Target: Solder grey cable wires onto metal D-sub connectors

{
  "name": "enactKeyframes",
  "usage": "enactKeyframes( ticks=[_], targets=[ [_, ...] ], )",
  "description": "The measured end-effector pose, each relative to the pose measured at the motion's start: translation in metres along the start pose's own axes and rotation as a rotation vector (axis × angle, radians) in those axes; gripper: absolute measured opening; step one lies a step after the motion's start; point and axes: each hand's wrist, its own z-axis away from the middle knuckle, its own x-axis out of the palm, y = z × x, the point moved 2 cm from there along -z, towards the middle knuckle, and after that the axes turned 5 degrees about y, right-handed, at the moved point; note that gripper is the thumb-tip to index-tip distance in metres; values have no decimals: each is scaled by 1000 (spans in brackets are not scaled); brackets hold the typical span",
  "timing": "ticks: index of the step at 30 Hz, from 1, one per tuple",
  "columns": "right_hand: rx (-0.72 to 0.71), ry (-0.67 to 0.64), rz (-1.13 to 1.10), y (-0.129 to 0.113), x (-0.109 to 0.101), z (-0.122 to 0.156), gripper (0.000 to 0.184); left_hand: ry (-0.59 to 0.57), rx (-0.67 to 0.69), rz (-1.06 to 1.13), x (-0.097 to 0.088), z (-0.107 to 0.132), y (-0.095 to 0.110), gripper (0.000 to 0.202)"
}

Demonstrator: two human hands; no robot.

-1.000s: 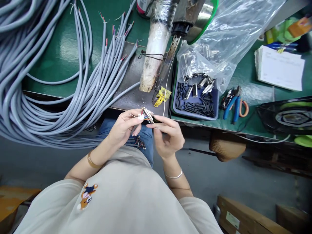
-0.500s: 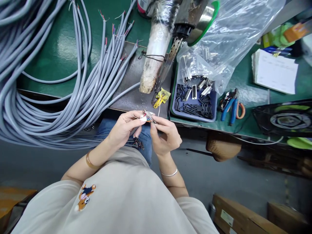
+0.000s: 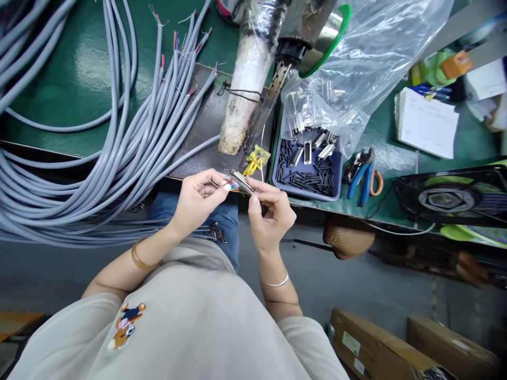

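Note:
My left hand [image 3: 197,198] and my right hand [image 3: 270,215] meet over my lap, just in front of the bench edge. Between their fingertips is a small metal connector [image 3: 241,182] with coloured wires at its left end. The left hand pinches the wire end, and the right hand pinches the connector's right side from below. A bundle of grey cables [image 3: 99,158] sweeps across the green bench to the left and ends in stripped coloured tips. A few small dark pieces [image 3: 217,232] lie on my lap.
A blue tray [image 3: 335,163] of black sleeves and metal connectors sits right of the hands, under a clear plastic bag [image 3: 356,63]. Blue-handled cutters [image 3: 362,177] lie beside it. A wrapped soldering tool [image 3: 245,89], a notepad [image 3: 425,124] and cardboard boxes [image 3: 380,348] are also around.
The view has drifted, so everything sits a little further left. My right hand has closed in from a flatter reach to a tighter pinch on the connector; the left hand keeps its hold.

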Motion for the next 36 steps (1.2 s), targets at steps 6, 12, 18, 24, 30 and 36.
enactKeyframes(
  ticks=[6, 12, 18, 24, 30, 36],
  targets=[
    [16, 70, -36, -1, 2, -8, 13, 5, 14, -15, 4, -6, -3, 10],
    [-36, 63, -30, 0, 3, -14, 16, 12, 27, -30, 5, -8, -1, 11],
    [-145, 59, 39, -2, 4, -20, 15, 20, 17, -53, 7, -13, 2, 13],
    [-220, 52, 104, -3, 4, -23, 17, 33, -3, -76, 8, -14, 6, 15],
    [-265, 46, 170, -7, 2, -26, 18, 38, 9, -96, 8, -13, 9, 12],
    [-349, 25, 218, -7, 2, -21, 19, 27, -50, -90, 6, -14, 7, 11]
  ],
)
